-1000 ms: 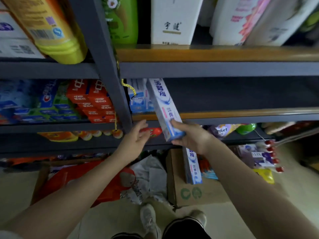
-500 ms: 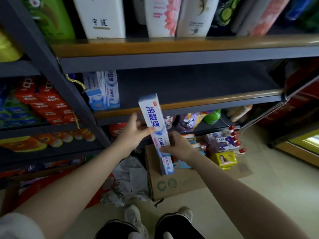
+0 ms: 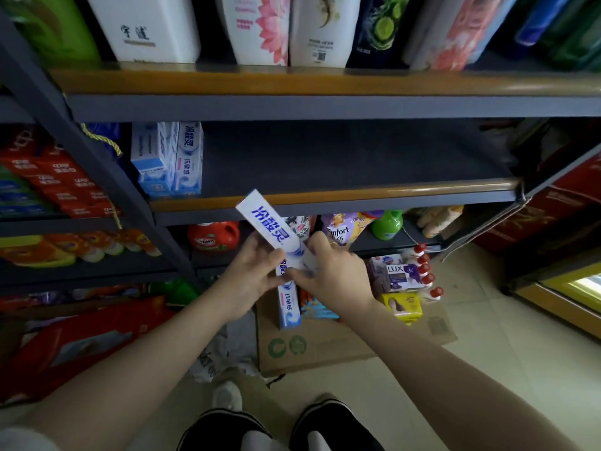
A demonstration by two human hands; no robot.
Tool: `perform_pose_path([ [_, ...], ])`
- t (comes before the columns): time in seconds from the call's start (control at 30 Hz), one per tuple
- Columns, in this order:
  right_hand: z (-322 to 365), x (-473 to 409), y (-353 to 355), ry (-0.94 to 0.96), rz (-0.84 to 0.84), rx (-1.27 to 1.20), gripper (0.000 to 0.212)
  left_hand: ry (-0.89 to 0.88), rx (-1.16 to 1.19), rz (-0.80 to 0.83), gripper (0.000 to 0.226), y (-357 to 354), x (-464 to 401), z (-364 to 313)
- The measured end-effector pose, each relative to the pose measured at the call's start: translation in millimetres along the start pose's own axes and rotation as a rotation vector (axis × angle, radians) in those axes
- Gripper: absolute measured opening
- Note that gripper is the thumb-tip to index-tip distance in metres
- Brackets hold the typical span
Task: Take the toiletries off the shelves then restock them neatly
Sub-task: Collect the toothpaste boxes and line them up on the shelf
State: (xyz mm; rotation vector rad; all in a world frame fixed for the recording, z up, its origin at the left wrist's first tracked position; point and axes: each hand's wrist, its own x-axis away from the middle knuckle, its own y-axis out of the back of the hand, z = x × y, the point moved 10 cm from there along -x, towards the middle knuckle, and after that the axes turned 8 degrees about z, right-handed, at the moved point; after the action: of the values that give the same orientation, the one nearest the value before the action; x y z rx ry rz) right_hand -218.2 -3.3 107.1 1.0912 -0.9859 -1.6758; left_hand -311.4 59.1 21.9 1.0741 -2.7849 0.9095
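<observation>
Both hands hold a white and blue toothpaste box [image 3: 264,223] in front of the middle shelf [image 3: 341,193], its top end tilted up to the left. My left hand [image 3: 257,271] grips the box from the left and my right hand [image 3: 328,271] grips its lower part from the right. Another toothpaste box [image 3: 287,304] stands in the cardboard box [image 3: 325,346] on the floor, just below my hands. Two toothpaste boxes [image 3: 169,157] stand at the left end of the middle shelf, whose other part is bare.
Shampoo bottles [image 3: 260,27] line the top shelf. Red toothpaste boxes [image 3: 58,177] fill the left bay. Detergent [image 3: 213,237], a Comfort pouch [image 3: 340,229] and a green bottle [image 3: 387,224] sit on the lower shelf. Soap packs [image 3: 398,275] lie in the cardboard box. My shoes [image 3: 279,424] stand on the tiled floor.
The box has come away from the shelf and down to both hands. My left hand has closed on it and its top has tilted left. The view has swung right.
</observation>
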Motion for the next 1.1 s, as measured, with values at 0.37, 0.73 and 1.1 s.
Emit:
perform_pose_path([
  [0.37,-26.8,40.0,-60.5,-0.304,0.704,-0.942,0.05,0.132,0.371,-0.133,0.037,-1.6,-2.8,47.2],
  [0.73,-23.7,87.2,-117.8,-1.016,0.762,-1.963,0.032,0.173,0.061,-0.289,0.022,15.9,-2.6,52.6],
  [1.1,-60.5,74.5,-211.1,-0.57,0.802,-0.756,0.057,0.396,-0.286,-0.298,0.027,66.0,-18.5,115.3],
])
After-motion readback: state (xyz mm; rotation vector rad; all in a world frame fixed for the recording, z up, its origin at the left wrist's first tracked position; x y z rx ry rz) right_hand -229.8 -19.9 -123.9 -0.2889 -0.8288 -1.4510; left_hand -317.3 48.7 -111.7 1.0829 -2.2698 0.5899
